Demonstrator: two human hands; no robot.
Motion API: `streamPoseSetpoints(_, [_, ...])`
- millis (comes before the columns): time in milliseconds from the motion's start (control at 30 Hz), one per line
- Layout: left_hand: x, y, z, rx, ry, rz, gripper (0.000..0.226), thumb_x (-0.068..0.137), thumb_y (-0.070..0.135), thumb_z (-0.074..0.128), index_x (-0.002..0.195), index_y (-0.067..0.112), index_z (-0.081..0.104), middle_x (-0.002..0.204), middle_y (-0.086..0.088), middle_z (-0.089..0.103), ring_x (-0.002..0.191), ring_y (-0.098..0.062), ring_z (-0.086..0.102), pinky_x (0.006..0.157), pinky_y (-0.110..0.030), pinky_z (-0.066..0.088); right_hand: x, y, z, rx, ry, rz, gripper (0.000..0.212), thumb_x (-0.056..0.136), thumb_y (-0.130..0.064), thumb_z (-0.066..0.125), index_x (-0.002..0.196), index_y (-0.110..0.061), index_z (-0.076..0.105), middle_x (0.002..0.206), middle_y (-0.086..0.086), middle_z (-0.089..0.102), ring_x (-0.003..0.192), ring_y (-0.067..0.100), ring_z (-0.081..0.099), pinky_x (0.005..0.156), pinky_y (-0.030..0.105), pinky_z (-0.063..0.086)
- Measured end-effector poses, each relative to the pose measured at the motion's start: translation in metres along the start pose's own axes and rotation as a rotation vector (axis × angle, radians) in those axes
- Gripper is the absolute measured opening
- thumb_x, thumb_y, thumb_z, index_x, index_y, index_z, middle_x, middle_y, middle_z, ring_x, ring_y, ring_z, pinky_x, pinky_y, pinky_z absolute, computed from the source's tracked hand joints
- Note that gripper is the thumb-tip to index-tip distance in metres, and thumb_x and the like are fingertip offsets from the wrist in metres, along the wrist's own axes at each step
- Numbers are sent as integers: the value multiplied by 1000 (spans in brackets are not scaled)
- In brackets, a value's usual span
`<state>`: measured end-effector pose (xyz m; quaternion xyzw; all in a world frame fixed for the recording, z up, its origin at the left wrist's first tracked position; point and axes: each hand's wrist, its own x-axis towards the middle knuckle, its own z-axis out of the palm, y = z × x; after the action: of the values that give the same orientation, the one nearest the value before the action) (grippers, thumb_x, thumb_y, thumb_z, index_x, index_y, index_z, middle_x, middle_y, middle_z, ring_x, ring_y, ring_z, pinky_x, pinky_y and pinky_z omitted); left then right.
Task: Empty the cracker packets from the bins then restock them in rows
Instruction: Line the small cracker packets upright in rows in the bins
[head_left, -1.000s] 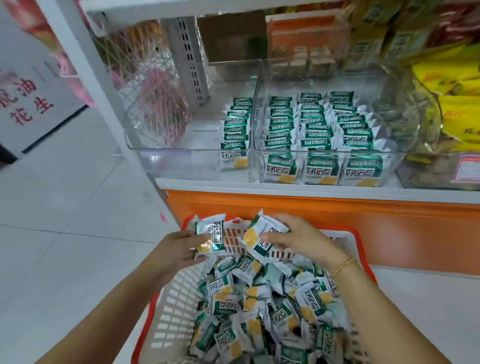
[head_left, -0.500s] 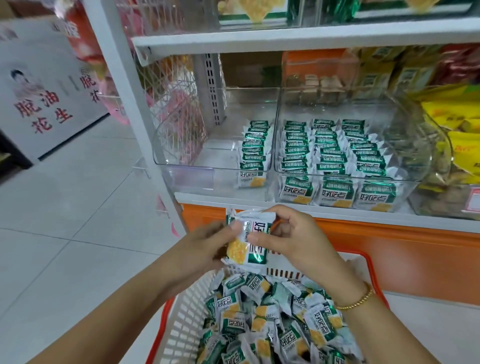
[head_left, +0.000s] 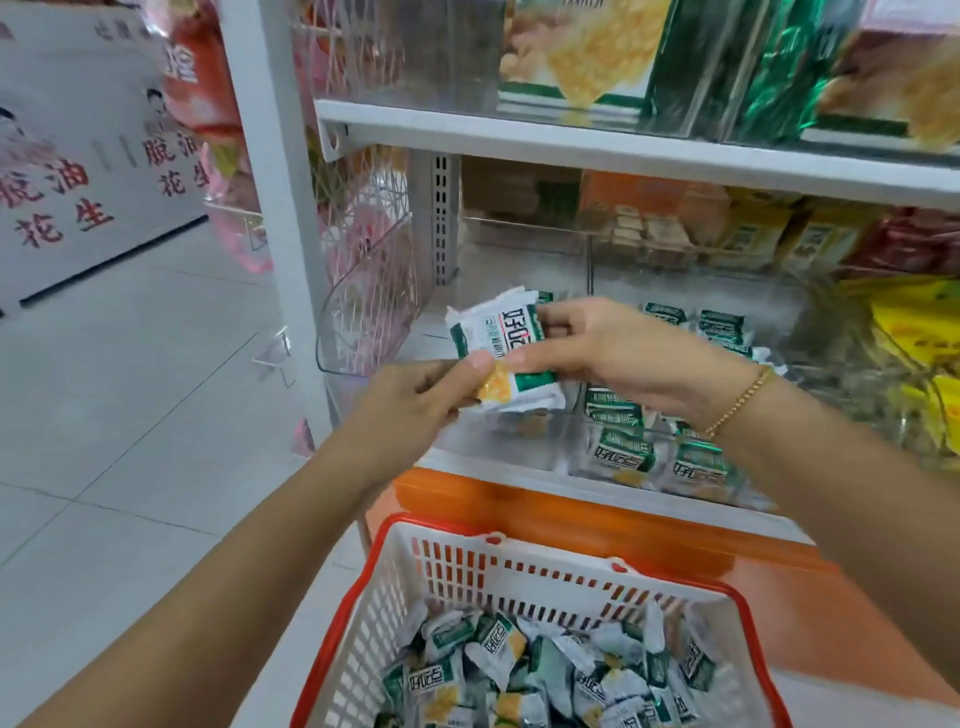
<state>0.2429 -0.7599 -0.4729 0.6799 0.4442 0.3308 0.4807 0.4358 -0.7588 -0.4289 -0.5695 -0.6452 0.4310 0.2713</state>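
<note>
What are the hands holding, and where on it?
Cracker packets, a small stack: left hand pinches the lower left corner, right hand grips the right side.

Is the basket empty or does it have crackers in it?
Not empty. Loose cracker packets lie piled in the white basket with the red rim.

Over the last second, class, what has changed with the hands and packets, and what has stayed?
The left hand and right hand rose from the basket to the clear bin front, joining their packets into one stack held between them. The shelved rows and loose packets in the basket stayed.
</note>
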Motion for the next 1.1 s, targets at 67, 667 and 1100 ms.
streamPoseSetpoints(67, [10, -8, -8, 408, 166, 62, 49, 90, 47, 54, 127, 16, 60, 122, -1, 65, 107, -16, 60, 87, -21, 39, 25, -16, -20, -179, -23, 3, 44, 75, -26, 79, 111, -5, 66, 105, 13, 71, 94, 32, 64, 88, 40, 50])
streamPoseSetpoints(667, [21, -43, -30, 899, 67, 227, 46, 94, 30, 51, 139, 24, 44, 137, 5, 50, 122, -12, 46, 96, -22, 39, 114, 3, -11, -690, -551, 417, 45, 82, -17, 74, 120, -5, 53, 74, 2, 50, 56, 10, 43, 49, 19, 40])
streamPoseSetpoints(1100, [21, -44, -26, 918, 94, 214, 48, 94, 33, 52, 140, 28, 41, 140, 8, 46, 125, -10, 45, 98, -21, 39, 102, -8, -8, -699, -524, 161, 45, 76, -21, 80, 115, -22, 59, 105, 7, 63, 73, 12, 60, 61, 17, 49])
